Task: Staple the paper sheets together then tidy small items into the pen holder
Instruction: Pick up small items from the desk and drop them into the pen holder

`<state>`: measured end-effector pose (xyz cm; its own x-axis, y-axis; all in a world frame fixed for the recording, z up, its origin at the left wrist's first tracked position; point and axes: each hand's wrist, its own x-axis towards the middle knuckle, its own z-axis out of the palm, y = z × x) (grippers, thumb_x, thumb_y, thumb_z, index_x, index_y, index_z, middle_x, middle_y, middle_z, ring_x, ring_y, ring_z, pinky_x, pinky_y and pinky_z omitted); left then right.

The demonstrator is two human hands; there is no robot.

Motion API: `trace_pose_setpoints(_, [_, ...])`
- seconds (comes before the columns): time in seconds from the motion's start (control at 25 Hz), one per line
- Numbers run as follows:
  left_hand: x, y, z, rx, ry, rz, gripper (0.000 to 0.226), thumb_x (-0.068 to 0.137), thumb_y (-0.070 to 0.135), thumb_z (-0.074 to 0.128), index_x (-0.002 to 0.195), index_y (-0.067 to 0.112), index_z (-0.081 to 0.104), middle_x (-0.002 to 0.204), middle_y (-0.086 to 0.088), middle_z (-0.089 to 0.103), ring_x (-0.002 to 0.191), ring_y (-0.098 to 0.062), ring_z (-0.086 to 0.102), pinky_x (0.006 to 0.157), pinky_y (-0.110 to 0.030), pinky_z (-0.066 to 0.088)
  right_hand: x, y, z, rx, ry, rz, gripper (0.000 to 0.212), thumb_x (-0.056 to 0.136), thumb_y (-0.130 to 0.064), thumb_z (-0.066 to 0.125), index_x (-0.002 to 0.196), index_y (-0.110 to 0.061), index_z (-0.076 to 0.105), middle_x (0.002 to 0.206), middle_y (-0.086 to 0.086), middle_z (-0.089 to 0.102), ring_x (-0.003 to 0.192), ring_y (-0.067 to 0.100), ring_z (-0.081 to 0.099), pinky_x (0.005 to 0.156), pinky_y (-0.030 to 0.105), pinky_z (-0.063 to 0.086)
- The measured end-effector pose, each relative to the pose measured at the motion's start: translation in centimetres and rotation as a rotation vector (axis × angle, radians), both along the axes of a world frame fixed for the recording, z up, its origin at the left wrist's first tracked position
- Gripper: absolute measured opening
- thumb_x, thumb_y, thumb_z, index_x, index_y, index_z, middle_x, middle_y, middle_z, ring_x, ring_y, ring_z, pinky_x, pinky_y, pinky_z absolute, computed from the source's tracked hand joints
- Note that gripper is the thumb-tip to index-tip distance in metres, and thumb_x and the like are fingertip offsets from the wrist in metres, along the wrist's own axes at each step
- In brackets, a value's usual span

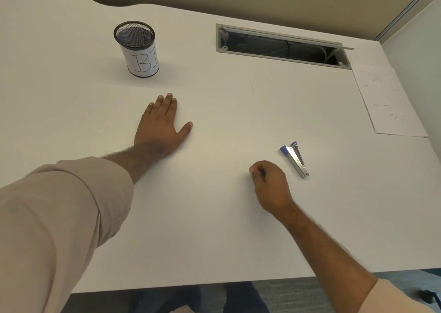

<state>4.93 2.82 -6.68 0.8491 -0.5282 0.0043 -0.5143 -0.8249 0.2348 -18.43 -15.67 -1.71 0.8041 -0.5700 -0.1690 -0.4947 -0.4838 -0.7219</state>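
I observe a white desk (pixel 214 217) with both of my hands on it. My left hand (pixel 160 126) lies flat, palm down, near the middle of the desk toward its left side; the fingers (pixel 167 102) are extended and close together, the thumb spread out to the right, and it grips nothing. The beige sleeve (pixel 59 217) on that arm is rolled back above the wrist.

My right hand (pixel 269 184) rests nearer the front edge, right of centre, curled into a loose fist with thumb and forefinger pinched together. Something small and dark shows between them, but I cannot tell what it is or whether it is truly gripped.

The stapler (pixel 296 158), silver with blue ends, lies on its side just beside the right hand, toward the right edge, not touching it. Its jaws appear hinged apart at the blue end.

The pen holder (pixel 137 50), a black mesh cup wrapped in white paper with handwritten letters, stands upright toward the back left, well apart from the left hand.

The paper sheets (pixel 389 102) lie flat at the back right corner, bearing faint marks. A cable slot (pixel 281 46) is cut into the desk along the back edge, with its lid raised.
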Motion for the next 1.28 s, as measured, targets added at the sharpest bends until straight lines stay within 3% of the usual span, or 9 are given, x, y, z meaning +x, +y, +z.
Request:
trace_pose_setpoints(0.28, [0.0, -0.1, 0.2, 0.039, -0.019, -0.04, 0.083, 0.095, 0.062, 0.023, 0.158, 0.009, 0.012, 0.168, -0.006, 0.007, 0.155, -0.021, 0.004, 0.125, -0.041, 0.003, 5.8, -0.9, 2.5, 0.203, -0.065, -0.112, 0.013, 0.095, -0.018, 0.055, 0.09, -0.01, 0.064, 0.072, -0.008, 0.056, 0.065, 0.006, 0.048, 0.058, 0.016, 0.041])
trace_pose_setpoints(0.68, [0.2, -0.1, 0.1, 0.003, 0.017, -0.036, 0.083, 0.095, 0.063, 0.019, 0.159, 0.013, 0.002, 0.168, 0.0, -0.005, 0.154, -0.016, -0.007, 0.125, -0.038, -0.001, 24.3, 2.4, 9.4, 0.106, -0.274, 0.154, 0.019, 0.095, -0.017, 0.054, 0.088, -0.004, 0.066, 0.068, -0.01, 0.055, 0.062, 0.004, 0.051, 0.061, 0.018, 0.044])
trace_pose_setpoints(0.92, [0.2, -0.2, 0.2, -0.034, 0.04, -0.038, 0.083, 0.095, 0.063, 0.02, 0.158, 0.013, -0.001, 0.168, -0.001, -0.007, 0.154, -0.017, -0.009, 0.125, -0.039, 0.0, 34.9, 5.4, 10.9, 0.083, -0.316, 0.3, 0.023, 0.094, -0.012, 0.053, 0.073, -0.004, 0.059, 0.057, -0.007, 0.046, 0.05, 0.004, 0.041, 0.046, 0.012, 0.035])
trace_pose_setpoints(1.12, [0.3, -0.1, 0.4, -0.067, 0.061, -0.041, 0.083, 0.095, 0.062, 0.022, 0.158, 0.013, -0.001, 0.167, 0.0, -0.01, 0.153, -0.015, -0.013, 0.125, -0.038, -0.003, 39.5, 6.9, 9.8, -0.158, -0.175, 0.472, 0.017, 0.09, -0.01, 0.055, 0.081, -0.009, 0.069, 0.082, 0.002, 0.065, 0.078, 0.02, 0.059, 0.068, 0.028, 0.048])
trace_pose_setpoints(1.28, [0.3, -0.1, 0.4, -0.103, 0.048, -0.036, 0.082, 0.095, 0.061, 0.025, 0.159, 0.013, 0.003, 0.168, 0.0, -0.006, 0.154, -0.016, -0.01, 0.122, -0.037, -0.005, 41.1, 7.2, 8.7, -0.366, -0.015, 0.627, 0.018, 0.089, -0.008, 0.055, 0.091, -0.009, 0.073, 0.099, 0.009, 0.072, 0.094, 0.028, 0.063, 0.081, 0.034, 0.053])
